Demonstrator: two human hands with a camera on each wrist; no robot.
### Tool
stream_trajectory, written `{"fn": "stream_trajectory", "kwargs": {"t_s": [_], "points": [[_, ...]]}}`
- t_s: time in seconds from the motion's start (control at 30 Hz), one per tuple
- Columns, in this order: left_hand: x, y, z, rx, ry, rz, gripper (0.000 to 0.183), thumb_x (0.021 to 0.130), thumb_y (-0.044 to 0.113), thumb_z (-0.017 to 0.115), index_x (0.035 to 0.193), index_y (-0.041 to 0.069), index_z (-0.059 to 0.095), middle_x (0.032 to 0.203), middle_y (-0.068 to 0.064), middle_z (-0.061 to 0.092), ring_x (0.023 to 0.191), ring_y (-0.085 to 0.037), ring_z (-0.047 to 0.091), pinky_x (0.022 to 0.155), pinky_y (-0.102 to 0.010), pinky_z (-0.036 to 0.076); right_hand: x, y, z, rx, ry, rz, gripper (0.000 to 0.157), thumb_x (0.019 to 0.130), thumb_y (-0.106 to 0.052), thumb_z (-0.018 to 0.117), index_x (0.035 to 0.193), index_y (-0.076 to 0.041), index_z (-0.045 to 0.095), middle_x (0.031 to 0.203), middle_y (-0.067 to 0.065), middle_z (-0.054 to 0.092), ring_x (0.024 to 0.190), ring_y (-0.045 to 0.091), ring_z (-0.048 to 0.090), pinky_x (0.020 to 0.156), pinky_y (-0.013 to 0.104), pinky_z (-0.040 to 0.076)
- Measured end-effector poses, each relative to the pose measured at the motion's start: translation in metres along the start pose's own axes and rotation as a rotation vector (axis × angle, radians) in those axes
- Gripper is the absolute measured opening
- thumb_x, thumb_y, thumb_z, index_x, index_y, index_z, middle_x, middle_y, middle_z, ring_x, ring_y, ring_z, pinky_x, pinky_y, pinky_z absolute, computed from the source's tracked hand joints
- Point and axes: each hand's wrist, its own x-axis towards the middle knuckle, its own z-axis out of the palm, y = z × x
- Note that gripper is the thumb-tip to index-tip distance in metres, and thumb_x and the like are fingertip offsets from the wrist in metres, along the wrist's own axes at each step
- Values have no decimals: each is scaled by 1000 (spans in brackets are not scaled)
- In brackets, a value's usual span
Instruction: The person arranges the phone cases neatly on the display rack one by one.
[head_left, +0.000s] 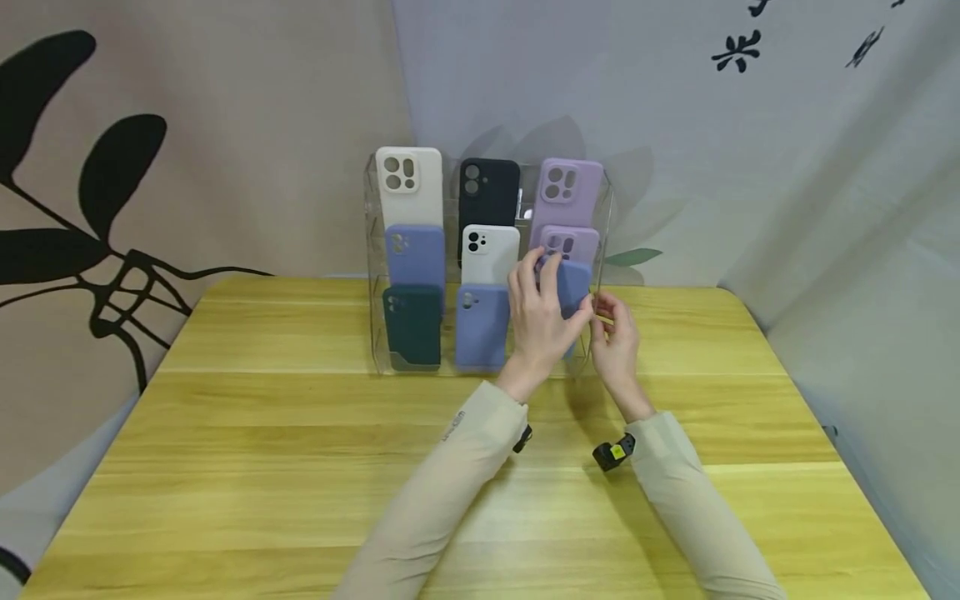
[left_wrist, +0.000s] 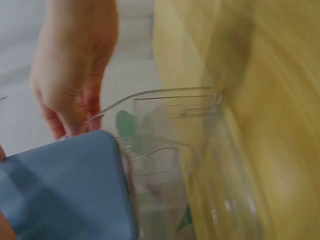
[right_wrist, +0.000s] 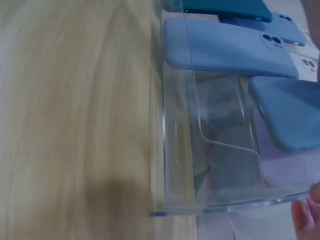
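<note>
My left hand (head_left: 542, 323) pinches a blue phone case (head_left: 574, 283) by its sides, thumb on the right edge. The case hangs tilted over the front right slot of a clear acrylic rack (head_left: 372, 258), in front of a lilac phone case (head_left: 573, 240). In the right wrist view the lower end of the blue case (right_wrist: 287, 112) is above the rack's floor. My right hand (head_left: 618, 343) grips the rack's right side wall; the left wrist view shows its fingers (left_wrist: 75, 117) at the clear edge.
Front row: a dark green case (head_left: 412, 329) and a blue case (head_left: 482, 329). Behind stand a blue case (head_left: 416, 254), white cases (head_left: 491, 258) (head_left: 411, 187), a black case (head_left: 489, 196) and a taller lilac case (head_left: 567, 187). The rack stands near the wooden table's (head_left: 262, 433) back edge.
</note>
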Motion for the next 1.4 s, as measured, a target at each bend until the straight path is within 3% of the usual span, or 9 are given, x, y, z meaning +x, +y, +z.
{"fn": "stream_trajectory", "kwargs": {"t_s": [0.1, 0.33, 0.47, 0.7, 0.93, 1.07, 1.23, 1.4], "points": [[-4, -1, 4, 10, 11, 2, 55, 70, 22, 75, 115, 0, 52, 123, -20, 45, 108, -34, 43, 94, -40, 40, 1, -4, -1, 30, -2, 12, 27, 87, 15, 52, 114, 14, 53, 107, 29, 57, 96, 40, 58, 75, 10, 42], [-14, -2, 14, 33, 20, 5, 58, 70, 23, 75, 117, 1, 51, 124, -20, 44, 109, -34, 43, 95, -40, 39, 3, -42, -9, 96, -26, 116, 26, 85, 19, 49, 111, 20, 51, 107, 33, 55, 97, 43, 57, 75, 13, 45], [-21, -1, 19, 37, 8, -3, 57, 70, 23, 75, 117, 0, 51, 125, -20, 43, 109, -34, 42, 95, -41, 38, 3, -46, -11, 119, -32, 137, 25, 86, 18, 49, 111, 20, 51, 108, 34, 55, 98, 44, 56, 76, 11, 43], [-34, 3, 23, 62, -46, -60, 55, 73, 23, 73, 117, 1, 50, 126, -21, 42, 110, -34, 42, 93, -41, 40, 3, -42, -11, 142, -39, 140, 25, 85, 19, 48, 111, 21, 51, 107, 35, 55, 98, 44, 56, 77, 12, 44], [-44, 3, 27, 133, -38, -133, 56, 70, 21, 77, 115, 1, 52, 126, -20, 42, 110, -34, 42, 95, -41, 38, 4, -40, -12, 158, -47, 158, 27, 85, 19, 51, 112, 21, 50, 107, 35, 56, 99, 45, 56, 80, 22, 50], [-49, 2, 29, 168, -36, -179, 55, 69, 20, 78, 115, 3, 53, 126, -19, 42, 110, -33, 42, 95, -41, 38, 4, -38, -12, 177, -45, 150, 27, 84, 20, 52, 111, 21, 50, 106, 36, 56, 98, 47, 56, 79, 20, 49], [-51, 2, 29, 207, -39, -210, 55, 70, 22, 79, 115, 4, 53, 125, -18, 43, 109, -32, 42, 93, -41, 38, 4, -37, -12, 180, -44, 133, 27, 83, 21, 52, 110, 22, 50, 104, 37, 57, 97, 47, 56, 79, 20, 50], [-48, 5, 27, 221, -91, -254, 56, 72, 24, 79, 116, 5, 51, 126, -16, 40, 109, -30, 42, 92, -39, 39, 4, -37, -11, 184, -42, 130, 26, 83, 21, 52, 110, 22, 50, 103, 38, 56, 96, 47, 56, 78, 17, 48]]}}
